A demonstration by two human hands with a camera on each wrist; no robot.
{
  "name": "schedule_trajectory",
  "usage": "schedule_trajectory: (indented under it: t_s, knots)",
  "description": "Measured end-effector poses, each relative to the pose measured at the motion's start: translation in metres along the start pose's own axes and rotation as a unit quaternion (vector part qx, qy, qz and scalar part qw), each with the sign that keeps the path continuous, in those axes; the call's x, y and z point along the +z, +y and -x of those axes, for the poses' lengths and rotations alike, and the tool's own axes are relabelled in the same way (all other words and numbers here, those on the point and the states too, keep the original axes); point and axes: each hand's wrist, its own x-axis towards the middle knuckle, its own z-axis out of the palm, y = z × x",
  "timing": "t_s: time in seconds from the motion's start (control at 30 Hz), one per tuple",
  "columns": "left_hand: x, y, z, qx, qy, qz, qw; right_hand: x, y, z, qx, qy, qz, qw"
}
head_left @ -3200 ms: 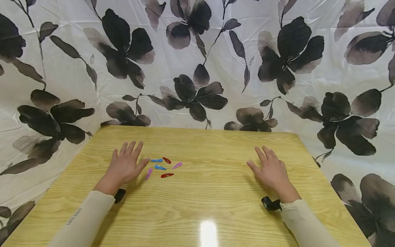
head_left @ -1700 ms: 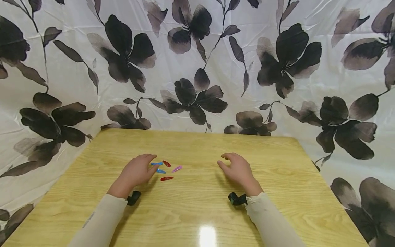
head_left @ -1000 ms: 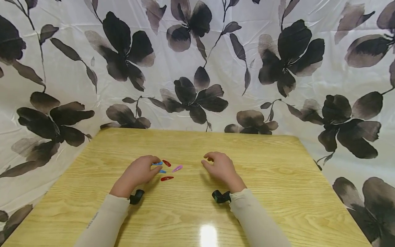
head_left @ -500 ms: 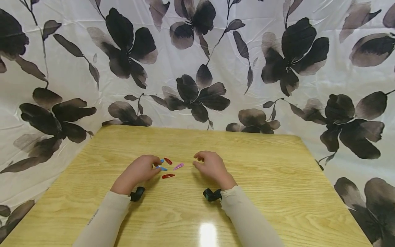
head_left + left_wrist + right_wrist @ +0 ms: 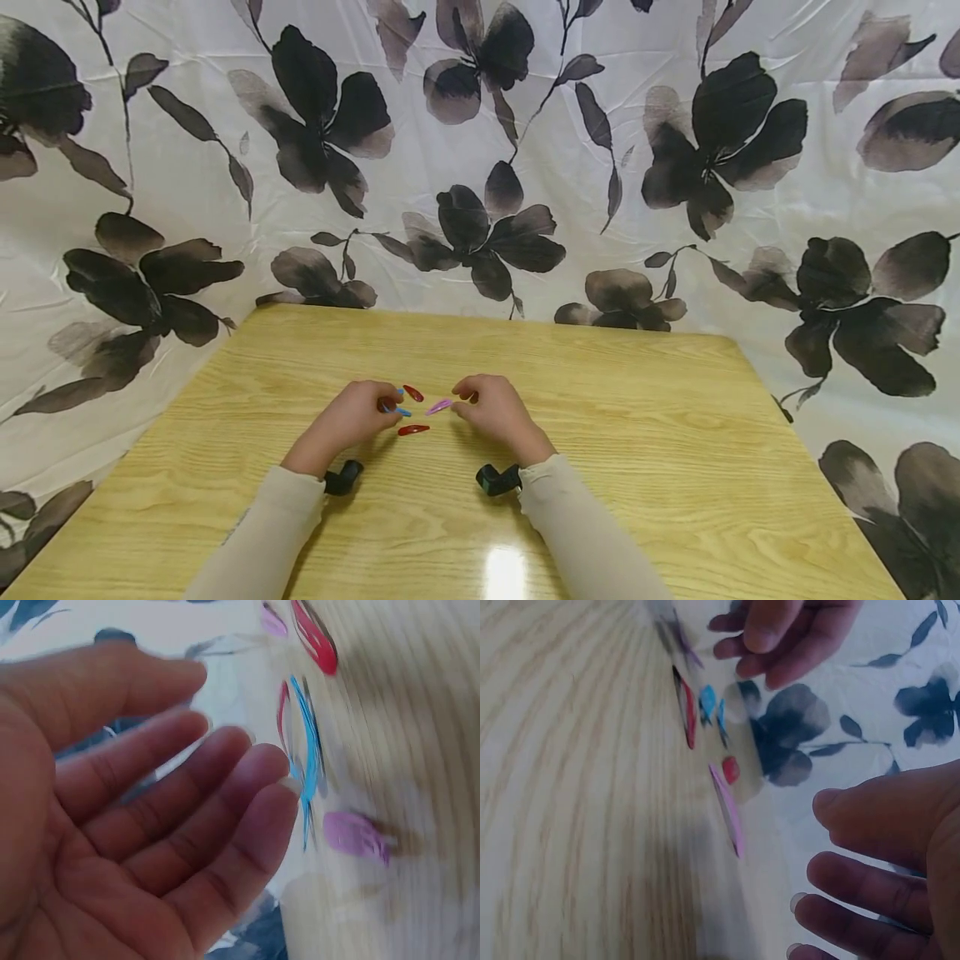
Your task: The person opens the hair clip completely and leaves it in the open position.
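Observation:
Several snap hair clips lie on the wooden table. My left hand (image 5: 348,421) hovers over the left ones, fingers loosely bent and holding nothing, partly covering a blue clip (image 5: 402,412). A second pink clip (image 5: 356,835), hidden from the head view, lies below this hand in the left wrist view. On the right, my right hand (image 5: 495,410) has its fingertips close to a pink clip (image 5: 439,407); the right wrist view shows thumb and fingers apart, clear of that clip. One red clip (image 5: 413,393) lies behind, another red clip (image 5: 413,430) in front.
The light wood table (image 5: 615,467) stretches around the clips, with a glare spot near its front edge. A white cloth with dark flowers (image 5: 465,225) hangs behind it. Small black wrist cameras (image 5: 498,480) sit under both wrists.
Both hands started wide apart with fingers spread. The left has moved right over the clips, covering one pink clip; the right has moved far left to the other pink clip. The clips lie unmoved.

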Motion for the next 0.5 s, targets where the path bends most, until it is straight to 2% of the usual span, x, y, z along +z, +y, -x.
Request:
schedule_trajectory:
  t_s: [0.23, 0.5]
  knots:
    - [0.002, 0.004, -0.001, -0.051, 0.009, 0.026, 0.9983, 0.006, -0.004, -0.003, -0.001, -0.007, -0.007, 1.0]
    - [0.005, 0.006, -0.001, -0.093, -0.01, 0.048, 0.9945, 0.013, -0.01, -0.007, -0.004, -0.026, -0.006, 0.9996]
